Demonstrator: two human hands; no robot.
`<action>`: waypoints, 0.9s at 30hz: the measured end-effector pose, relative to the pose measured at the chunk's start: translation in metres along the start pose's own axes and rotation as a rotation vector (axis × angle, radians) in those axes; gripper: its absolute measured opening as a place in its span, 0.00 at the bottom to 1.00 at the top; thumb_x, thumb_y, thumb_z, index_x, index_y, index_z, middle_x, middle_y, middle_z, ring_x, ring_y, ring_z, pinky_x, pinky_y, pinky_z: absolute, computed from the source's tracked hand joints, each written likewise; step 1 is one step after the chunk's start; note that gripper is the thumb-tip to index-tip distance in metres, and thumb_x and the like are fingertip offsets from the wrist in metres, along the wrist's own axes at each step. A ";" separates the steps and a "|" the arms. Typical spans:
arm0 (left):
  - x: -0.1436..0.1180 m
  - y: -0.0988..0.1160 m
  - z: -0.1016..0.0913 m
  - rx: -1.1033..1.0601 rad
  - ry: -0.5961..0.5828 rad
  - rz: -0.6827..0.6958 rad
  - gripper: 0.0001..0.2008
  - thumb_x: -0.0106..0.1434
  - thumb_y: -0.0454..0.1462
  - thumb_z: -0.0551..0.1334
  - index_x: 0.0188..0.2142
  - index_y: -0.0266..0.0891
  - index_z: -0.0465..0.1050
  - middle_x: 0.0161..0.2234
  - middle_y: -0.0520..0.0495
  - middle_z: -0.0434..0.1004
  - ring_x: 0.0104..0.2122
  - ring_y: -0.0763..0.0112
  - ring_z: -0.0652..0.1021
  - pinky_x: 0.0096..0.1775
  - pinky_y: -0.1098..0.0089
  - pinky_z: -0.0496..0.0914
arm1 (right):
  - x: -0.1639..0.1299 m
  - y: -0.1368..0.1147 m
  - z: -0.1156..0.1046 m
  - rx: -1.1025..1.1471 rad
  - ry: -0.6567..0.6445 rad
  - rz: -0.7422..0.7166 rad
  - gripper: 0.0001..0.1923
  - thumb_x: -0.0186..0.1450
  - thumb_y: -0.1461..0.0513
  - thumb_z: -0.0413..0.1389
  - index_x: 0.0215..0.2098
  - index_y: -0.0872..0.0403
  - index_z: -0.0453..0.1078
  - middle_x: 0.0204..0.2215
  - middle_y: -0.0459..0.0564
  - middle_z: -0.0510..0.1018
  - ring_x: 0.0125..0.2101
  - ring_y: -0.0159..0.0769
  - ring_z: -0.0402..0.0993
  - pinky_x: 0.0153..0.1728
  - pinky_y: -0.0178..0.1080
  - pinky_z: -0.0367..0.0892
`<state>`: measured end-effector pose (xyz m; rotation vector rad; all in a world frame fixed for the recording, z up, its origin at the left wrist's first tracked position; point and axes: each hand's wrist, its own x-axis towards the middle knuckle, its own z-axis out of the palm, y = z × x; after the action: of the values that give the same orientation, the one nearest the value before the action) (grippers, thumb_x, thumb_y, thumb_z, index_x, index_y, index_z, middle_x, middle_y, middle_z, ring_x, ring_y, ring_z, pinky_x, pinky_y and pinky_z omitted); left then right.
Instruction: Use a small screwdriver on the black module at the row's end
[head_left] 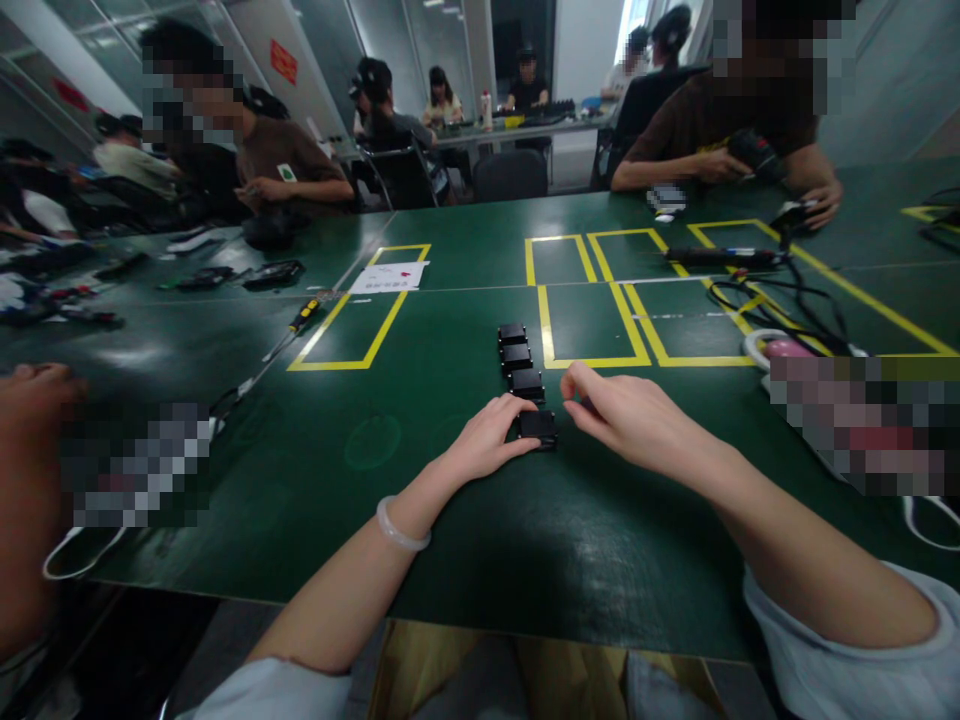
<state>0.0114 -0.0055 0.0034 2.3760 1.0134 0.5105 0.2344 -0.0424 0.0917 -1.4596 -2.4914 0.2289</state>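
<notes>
Several small black box-shaped parts stand in a line on the green table, running away from me. My left hand, with a pale bangle on its wrist, has thumb and fingers around the nearest black block, which rests on the table. Just beyond its fingertips is the second black block, with a third black block farther back and another black block at the far end. To the right, a little apart from the nearest block, my right hand is closed with thumb and fingers curled together; its fingertips' contents are hidden.
Yellow tape rectangles mark the green table. A paper sheet and a yellow-black screwdriver lie left. Black cables lie right. Co-workers sit opposite; another person's arm reaches in at left.
</notes>
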 end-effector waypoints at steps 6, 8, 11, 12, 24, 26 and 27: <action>0.000 -0.001 0.000 0.005 0.005 0.013 0.18 0.64 0.45 0.62 0.51 0.43 0.65 0.48 0.44 0.70 0.49 0.58 0.71 0.50 0.59 0.67 | 0.000 -0.002 0.000 0.041 0.020 -0.007 0.09 0.67 0.58 0.47 0.44 0.52 0.59 0.28 0.45 0.74 0.26 0.35 0.69 0.26 0.35 0.51; 0.000 -0.001 0.001 0.010 0.005 0.017 0.18 0.65 0.45 0.62 0.52 0.43 0.65 0.48 0.44 0.70 0.49 0.58 0.71 0.51 0.59 0.67 | 0.000 -0.003 -0.001 0.027 0.010 0.006 0.09 0.69 0.56 0.46 0.43 0.52 0.59 0.26 0.45 0.73 0.25 0.35 0.68 0.25 0.35 0.51; 0.000 -0.001 0.000 0.014 -0.002 0.013 0.19 0.65 0.45 0.62 0.52 0.43 0.64 0.48 0.44 0.70 0.49 0.58 0.71 0.50 0.59 0.67 | 0.000 -0.002 -0.002 0.012 -0.006 0.019 0.09 0.70 0.56 0.44 0.41 0.52 0.60 0.24 0.45 0.72 0.24 0.35 0.66 0.25 0.35 0.50; 0.000 -0.001 0.000 0.011 -0.005 0.010 0.19 0.65 0.45 0.62 0.52 0.43 0.64 0.48 0.44 0.70 0.49 0.58 0.72 0.50 0.59 0.67 | 0.000 -0.002 -0.002 0.013 -0.006 0.018 0.08 0.70 0.57 0.44 0.41 0.52 0.60 0.24 0.45 0.72 0.24 0.34 0.66 0.25 0.35 0.50; 0.000 -0.001 0.000 0.012 -0.002 0.020 0.19 0.65 0.45 0.62 0.52 0.42 0.64 0.48 0.44 0.69 0.49 0.58 0.71 0.50 0.60 0.67 | 0.001 -0.002 -0.001 0.022 -0.017 0.031 0.07 0.70 0.57 0.46 0.40 0.51 0.59 0.23 0.43 0.70 0.23 0.34 0.65 0.25 0.35 0.50; 0.000 -0.001 0.000 0.015 -0.011 0.014 0.19 0.65 0.45 0.62 0.51 0.42 0.64 0.49 0.44 0.69 0.49 0.58 0.71 0.50 0.60 0.67 | 0.001 -0.001 -0.001 0.032 -0.011 0.027 0.05 0.70 0.59 0.46 0.42 0.51 0.58 0.24 0.43 0.70 0.24 0.34 0.66 0.25 0.35 0.50; 0.001 -0.001 0.000 0.016 -0.013 0.010 0.19 0.65 0.45 0.62 0.51 0.41 0.64 0.49 0.44 0.70 0.49 0.58 0.71 0.50 0.60 0.67 | 0.000 0.000 0.000 0.041 -0.004 0.020 0.05 0.69 0.59 0.46 0.42 0.51 0.58 0.25 0.43 0.71 0.25 0.34 0.66 0.26 0.35 0.50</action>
<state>0.0112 -0.0047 0.0033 2.3967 1.0038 0.4923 0.2342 -0.0420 0.0920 -1.4694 -2.4618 0.2849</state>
